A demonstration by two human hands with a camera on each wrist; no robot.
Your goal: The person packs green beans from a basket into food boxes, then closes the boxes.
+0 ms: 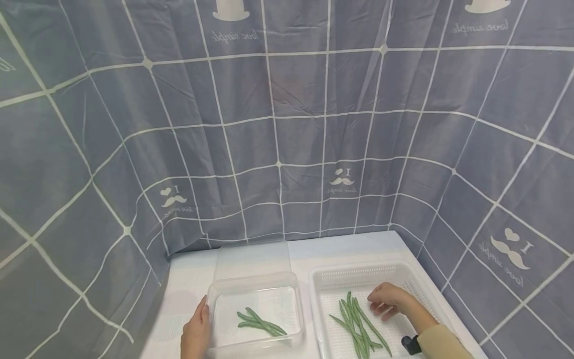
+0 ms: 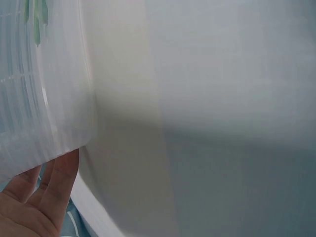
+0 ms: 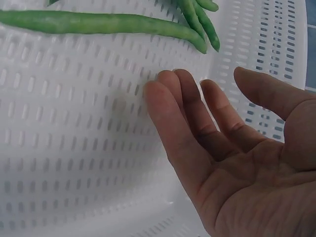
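Note:
Several green beans [image 1: 356,321] lie bunched in a white perforated basket [image 1: 316,284] on the right. Over the basket, just right of the beans, hovers my right hand [image 1: 390,300] with fingers loosely bent and nothing in them. In the right wrist view one long green bean [image 3: 103,23] lies beyond the fingertips. My left hand [image 1: 196,329] rests along the left wall of a clear plastic container [image 1: 293,299], fingers fairly straight. In the left wrist view its fingers [image 2: 59,177] touch the container's lower edge. A few green beans [image 1: 257,321] lie crossed inside that container.
Behind the container a clear flat lid [image 1: 253,257] lies on the white table [image 1: 341,244]. A grey-blue checked curtain [image 1: 300,139] encloses the table at the back and both sides. The container and the basket stand side by side with a narrow gap.

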